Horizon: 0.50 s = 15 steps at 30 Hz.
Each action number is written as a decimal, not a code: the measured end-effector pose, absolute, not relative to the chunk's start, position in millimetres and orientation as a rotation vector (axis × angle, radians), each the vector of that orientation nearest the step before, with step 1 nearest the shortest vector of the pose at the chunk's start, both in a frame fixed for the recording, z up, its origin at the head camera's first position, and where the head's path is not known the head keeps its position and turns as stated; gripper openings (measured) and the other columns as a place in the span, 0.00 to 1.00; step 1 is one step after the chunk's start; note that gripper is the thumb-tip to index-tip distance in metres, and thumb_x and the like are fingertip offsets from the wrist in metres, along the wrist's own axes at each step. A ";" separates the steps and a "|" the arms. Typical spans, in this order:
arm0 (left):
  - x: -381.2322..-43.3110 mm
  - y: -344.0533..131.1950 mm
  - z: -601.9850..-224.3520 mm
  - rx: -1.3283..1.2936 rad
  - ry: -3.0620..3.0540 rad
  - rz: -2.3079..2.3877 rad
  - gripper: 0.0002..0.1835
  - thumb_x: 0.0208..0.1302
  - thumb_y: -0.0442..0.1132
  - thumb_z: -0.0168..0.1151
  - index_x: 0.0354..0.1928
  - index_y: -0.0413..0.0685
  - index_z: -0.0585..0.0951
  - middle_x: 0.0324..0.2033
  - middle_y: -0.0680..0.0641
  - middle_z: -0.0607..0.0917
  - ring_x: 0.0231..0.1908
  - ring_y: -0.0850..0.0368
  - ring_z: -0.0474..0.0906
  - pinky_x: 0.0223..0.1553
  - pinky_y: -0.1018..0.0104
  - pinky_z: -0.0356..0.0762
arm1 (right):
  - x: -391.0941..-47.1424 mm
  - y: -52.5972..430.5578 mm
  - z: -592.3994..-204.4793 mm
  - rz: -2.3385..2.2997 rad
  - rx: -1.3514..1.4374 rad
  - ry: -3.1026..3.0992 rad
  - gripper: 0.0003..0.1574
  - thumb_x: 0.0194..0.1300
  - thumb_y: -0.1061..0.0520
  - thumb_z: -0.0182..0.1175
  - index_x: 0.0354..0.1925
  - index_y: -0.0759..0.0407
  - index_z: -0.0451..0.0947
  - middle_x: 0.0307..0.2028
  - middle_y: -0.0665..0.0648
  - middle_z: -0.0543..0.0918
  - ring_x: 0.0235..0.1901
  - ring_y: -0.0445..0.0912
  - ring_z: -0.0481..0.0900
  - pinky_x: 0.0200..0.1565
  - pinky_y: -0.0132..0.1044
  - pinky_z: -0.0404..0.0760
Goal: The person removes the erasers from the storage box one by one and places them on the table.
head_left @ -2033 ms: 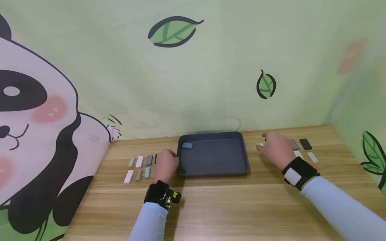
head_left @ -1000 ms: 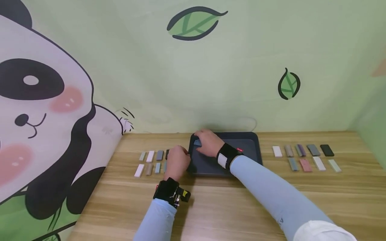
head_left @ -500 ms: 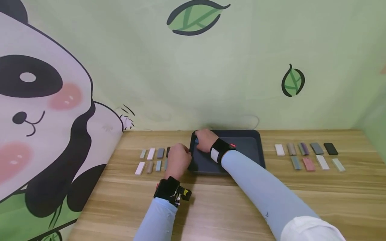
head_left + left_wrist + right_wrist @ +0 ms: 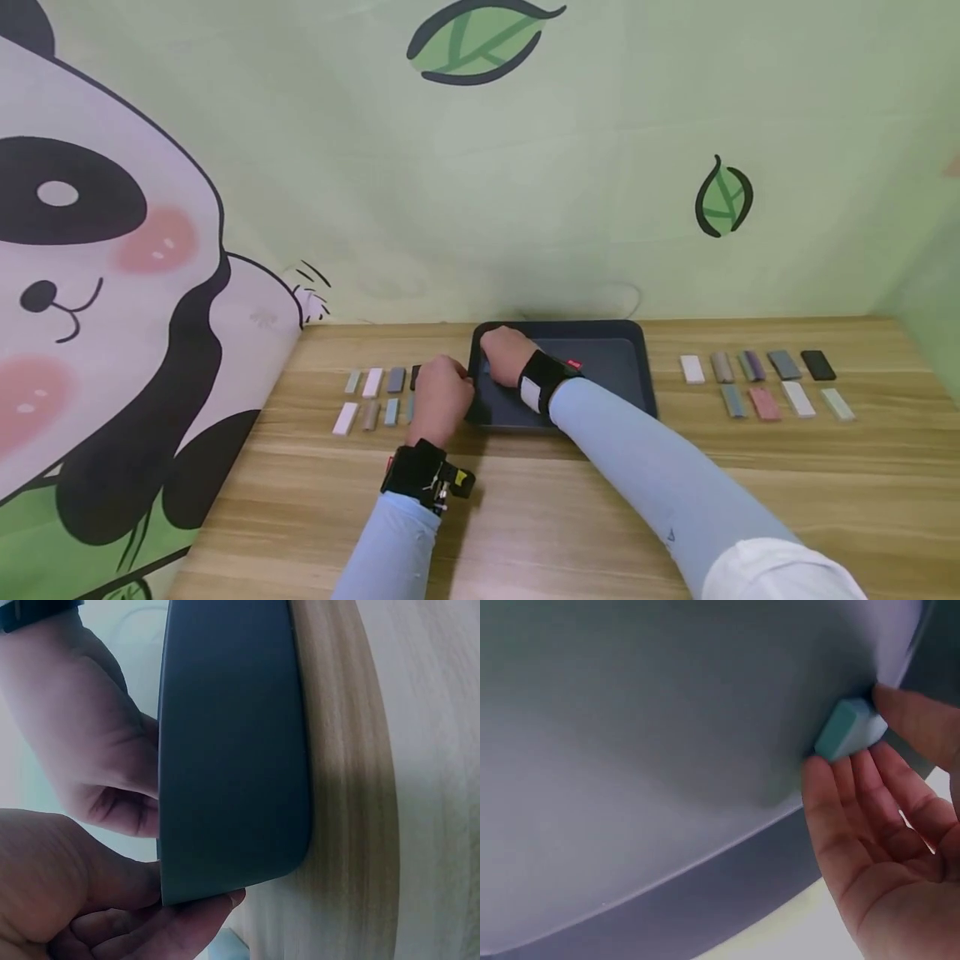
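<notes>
A dark grey rectangular tray (image 4: 592,367) lies on the wooden table. My left hand (image 4: 441,396) grips its left wall; in the left wrist view the thumb is inside the rim and the fingers (image 4: 176,926) are outside. My right hand (image 4: 508,354) reaches into the tray's far left part. In the right wrist view it pinches a small light blue block (image 4: 849,729) between thumb and fingers, close to the tray's wall. The head view mostly hides this block behind the right hand.
Left of the tray, two rows of small blocks include a white block (image 4: 345,418) and a grey-blue block (image 4: 396,380). Right of it, two more rows include a black block (image 4: 817,365) and a pink block (image 4: 765,403). A printed cloth wall (image 4: 585,167) stands behind the table.
My right hand has moved left from the white block on the right side into the tray, onto the blue block there. My left hand stays on the tray's wall. The head view has shifted.
</notes>
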<state>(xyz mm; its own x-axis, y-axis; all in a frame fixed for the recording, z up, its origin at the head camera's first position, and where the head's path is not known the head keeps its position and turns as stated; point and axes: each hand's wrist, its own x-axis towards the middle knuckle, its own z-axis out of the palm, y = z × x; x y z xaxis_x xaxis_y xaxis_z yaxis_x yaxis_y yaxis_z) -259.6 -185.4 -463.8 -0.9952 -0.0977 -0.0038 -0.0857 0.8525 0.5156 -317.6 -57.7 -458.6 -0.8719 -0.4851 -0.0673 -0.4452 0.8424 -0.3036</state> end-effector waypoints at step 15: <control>-258.5 -185.4 -463.0 0.151 -2.994 -0.818 0.06 0.55 0.36 0.62 0.27 0.46 0.86 0.28 0.48 0.86 0.28 0.56 0.78 0.29 0.65 0.74 | -304.3 0.6 -423.4 -0.585 -0.729 2.829 0.11 0.51 0.57 0.66 0.34 0.61 0.81 0.32 0.54 0.82 0.30 0.45 0.76 0.36 0.37 0.76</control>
<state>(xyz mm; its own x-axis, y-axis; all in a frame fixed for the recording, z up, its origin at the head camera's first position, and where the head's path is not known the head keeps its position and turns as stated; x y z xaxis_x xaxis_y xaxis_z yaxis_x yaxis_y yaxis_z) -258.5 -185.4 -463.0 -0.9947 -0.1026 0.0071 -0.0848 0.8568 0.5086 -304.3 0.6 -423.4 -0.8680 -0.4932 -0.0582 -0.4296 0.8044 -0.4103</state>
